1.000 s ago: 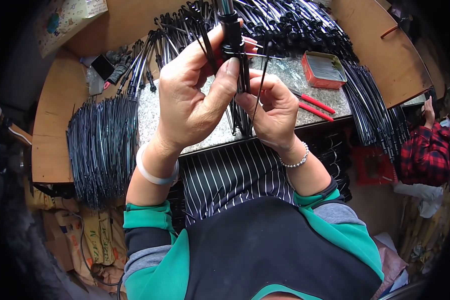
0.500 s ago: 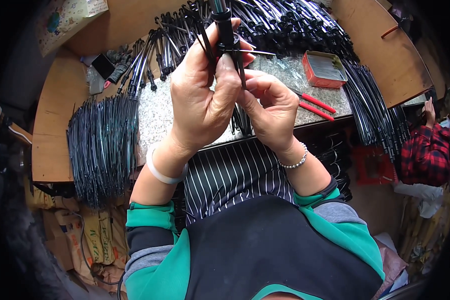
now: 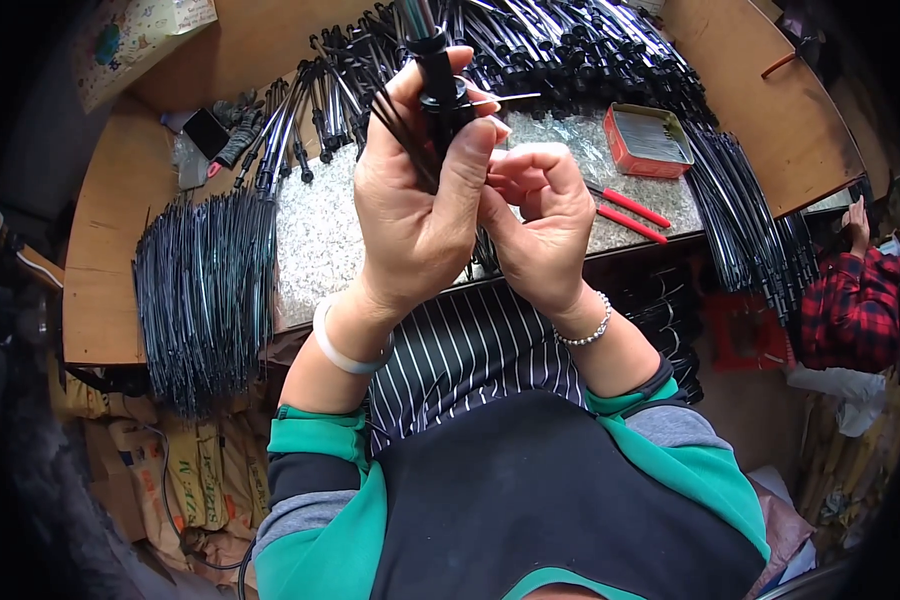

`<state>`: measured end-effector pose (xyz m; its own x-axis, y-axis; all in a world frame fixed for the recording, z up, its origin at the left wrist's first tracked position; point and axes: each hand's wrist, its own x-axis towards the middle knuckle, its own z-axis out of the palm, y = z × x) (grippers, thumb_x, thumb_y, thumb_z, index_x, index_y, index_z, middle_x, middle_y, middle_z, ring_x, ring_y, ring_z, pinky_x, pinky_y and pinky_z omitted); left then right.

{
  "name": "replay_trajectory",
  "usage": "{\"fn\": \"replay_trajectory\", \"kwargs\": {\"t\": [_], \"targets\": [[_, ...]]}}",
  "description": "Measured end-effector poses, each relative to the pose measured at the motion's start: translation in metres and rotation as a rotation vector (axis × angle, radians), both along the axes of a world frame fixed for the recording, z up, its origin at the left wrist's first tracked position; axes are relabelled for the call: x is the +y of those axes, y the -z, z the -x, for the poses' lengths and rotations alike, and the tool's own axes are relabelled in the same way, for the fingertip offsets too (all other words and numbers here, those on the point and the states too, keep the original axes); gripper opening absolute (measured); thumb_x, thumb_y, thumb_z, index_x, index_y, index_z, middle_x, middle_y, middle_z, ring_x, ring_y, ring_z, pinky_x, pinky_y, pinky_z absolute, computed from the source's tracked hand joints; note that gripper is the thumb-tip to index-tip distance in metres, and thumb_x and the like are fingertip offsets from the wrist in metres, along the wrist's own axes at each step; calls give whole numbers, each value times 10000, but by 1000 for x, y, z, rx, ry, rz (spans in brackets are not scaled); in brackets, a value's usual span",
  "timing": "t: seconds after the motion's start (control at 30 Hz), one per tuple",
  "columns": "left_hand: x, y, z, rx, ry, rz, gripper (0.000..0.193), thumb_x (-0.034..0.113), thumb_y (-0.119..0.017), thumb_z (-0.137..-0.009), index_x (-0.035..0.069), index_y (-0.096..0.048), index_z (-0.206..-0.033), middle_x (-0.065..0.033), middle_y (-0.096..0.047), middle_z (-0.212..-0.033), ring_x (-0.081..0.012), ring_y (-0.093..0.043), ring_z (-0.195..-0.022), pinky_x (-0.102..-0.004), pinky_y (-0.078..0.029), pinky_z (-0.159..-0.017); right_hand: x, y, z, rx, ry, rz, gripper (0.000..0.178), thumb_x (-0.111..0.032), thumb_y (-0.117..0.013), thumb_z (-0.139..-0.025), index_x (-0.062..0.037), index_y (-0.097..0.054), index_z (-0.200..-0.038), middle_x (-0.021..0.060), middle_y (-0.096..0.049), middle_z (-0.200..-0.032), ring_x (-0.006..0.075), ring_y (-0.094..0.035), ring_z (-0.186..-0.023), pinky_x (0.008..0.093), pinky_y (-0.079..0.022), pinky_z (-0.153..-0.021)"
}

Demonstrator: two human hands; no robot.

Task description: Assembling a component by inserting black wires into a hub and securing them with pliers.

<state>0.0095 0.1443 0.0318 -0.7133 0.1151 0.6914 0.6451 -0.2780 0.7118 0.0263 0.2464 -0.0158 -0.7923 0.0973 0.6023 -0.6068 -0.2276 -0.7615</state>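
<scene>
My left hand [image 3: 415, 215] is closed round a black umbrella frame [image 3: 436, 80], its tubular shaft rising tilted toward the top of the view. Several thin black ribs [image 3: 398, 128] fan out between thumb and palm. From the frame's collar a thin pale wire [image 3: 510, 99] sticks out to the right, past the fingertips. My right hand [image 3: 542, 225] is close by on the right, its thumb and fingers pinched just under the left thumb. What those fingers hold is hidden.
On the speckled table [image 3: 315, 225] lie red-handled pliers [image 3: 630, 215] beside a red tin of thin wires [image 3: 650, 140]. A bundle of black ribs [image 3: 205, 300] hangs over the left edge. Shafts [image 3: 570, 50] heap at the back, more [image 3: 755, 210] at right. Another person's plaid sleeve [image 3: 850, 310] shows far right.
The umbrella frame has tilted and shifted slightly left. My left thumb has moved up over the collar, and the left wrist has shifted right. The right hand's pinch stays close by.
</scene>
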Motion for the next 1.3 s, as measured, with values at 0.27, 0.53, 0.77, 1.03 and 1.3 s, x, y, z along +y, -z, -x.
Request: {"fn": "replay_trajectory", "kwargs": {"t": [0.27,0.53,0.77,1.03,1.3], "targets": [[2,3,2,67,-36,-13,384,44,-514,-891,-42,-376,-1239,-40,-535,-868,-71,-536,-734,-192,-453,-665,-1,11,2,138,168,-77,225,-20,-700,-748,8,-577,-935,96,-618,-925,160,-619,-835,268,-499,-737],[-3,9,7,263,-128,30,507,106,-448,-914,-4,-182,-1331,-56,-461,-775,-61,-438,-538,-199,-431,-503,0,25,0,173,270,-150,404,-268,-703,-771,-9,-524,-1024,130,-530,-990,204,-506,-937,333,-429,-783],[-12,20,-37,-198,124,-146,199,72,-590,-845,-31,-474,-971,-44,-547,-712,-93,-573,-590,-218,-473,-511,7,86,-43,-250,-292,-259,492,-459,-566,-840,12,-565,-984,99,-581,-735,180,-596,-686,283,-479,-673],[-11,51,-61,-358,-98,194,249,61,-485,-911,-57,-522,-1127,-27,-567,-635,-47,-476,-513,-177,-362,-455,10,34,-29,344,355,-379,703,-564,-602,-733,-30,-471,-1172,166,-493,-1089,291,-487,-980,384,-433,-808],[-21,92,-55,-152,-72,303,260,83,-571,-828,-54,-553,-1048,-104,-593,-854,-90,-521,-608,-223,-429,-573,31,10,-47,53,-81,-614,125,-152,-578,-859,-43,-583,-799,60,-499,-741,191,-449,-686,300,-391,-641]]}}
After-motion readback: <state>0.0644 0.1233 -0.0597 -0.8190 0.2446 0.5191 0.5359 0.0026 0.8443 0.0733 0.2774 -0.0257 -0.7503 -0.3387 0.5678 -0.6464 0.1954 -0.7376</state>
